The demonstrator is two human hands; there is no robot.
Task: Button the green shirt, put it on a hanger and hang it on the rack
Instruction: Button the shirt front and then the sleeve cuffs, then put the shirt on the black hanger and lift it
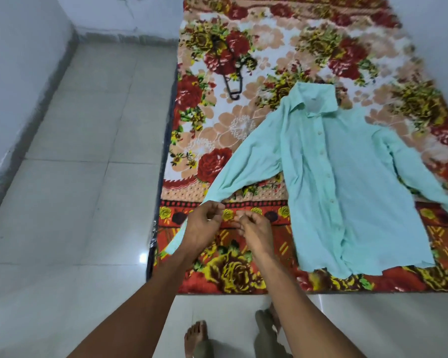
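Note:
A pale green shirt lies flat on a floral blanket, collar at the far end, its front placket closed along a row of buttons. Its left sleeve stretches down to the blanket's near left corner. My left hand grips the cuff end of that sleeve, and the cuff hangs below the hand. My right hand is close beside it with curled fingers pinching at the same cuff. A black hanger lies on the blanket beyond the shirt, to the left of the collar.
The blanket covers a low mattress whose dark edge runs along the left. Pale tiled floor spreads to the left and in front. My bare feet stand on the tiles near the mattress end. Grey walls close in on both sides.

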